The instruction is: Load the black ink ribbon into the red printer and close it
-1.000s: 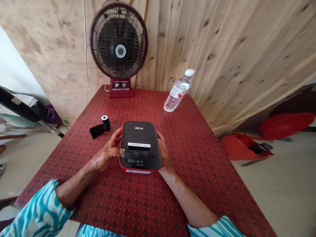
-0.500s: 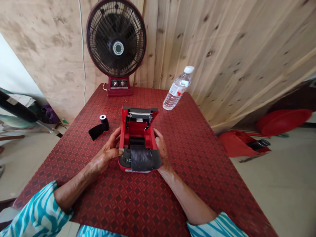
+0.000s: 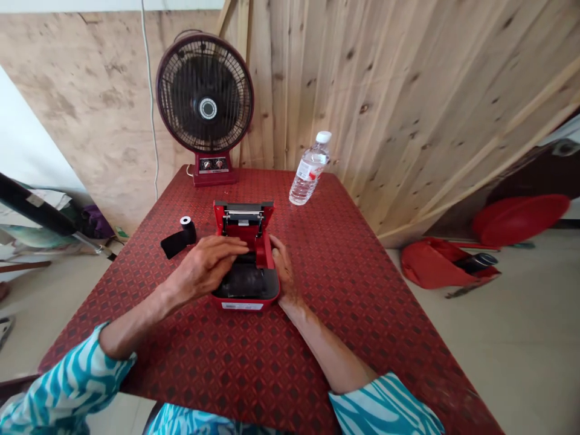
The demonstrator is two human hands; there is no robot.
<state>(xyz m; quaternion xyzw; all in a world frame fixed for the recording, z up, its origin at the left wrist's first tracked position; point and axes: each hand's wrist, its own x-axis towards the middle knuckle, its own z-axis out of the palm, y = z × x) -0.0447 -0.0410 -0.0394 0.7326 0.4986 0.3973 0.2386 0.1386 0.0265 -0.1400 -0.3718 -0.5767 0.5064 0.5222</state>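
Observation:
A small red printer [image 3: 263,292] sits on the table with its black-edged lid [image 3: 243,211] raised. A strip of black film [image 3: 244,281] lies over its dark front deck. My left hand [image 3: 212,263] reaches across the printer's left side, fingers stretched over the inner compartment and covering part of it; whether they touch the film I cannot tell. Against the right side wall, my right hand [image 3: 284,272] grips the printer, thumb at the edge. Left of the printer stands a small black roll [image 3: 188,229] with a white core, its loose end spread on the table.
A dark red fan [image 3: 207,109] stands at the table's back left. A clear water bottle [image 3: 310,169] is at the back right. The patterned red tablecloth [image 3: 353,290] covers the table. On the floor to the right lies a red bag [image 3: 426,266] with a dark cylinder in it.
My left hand has left the printer's left side and moved over its open compartment. My right hand stays on the right side. The view has shifted slightly.

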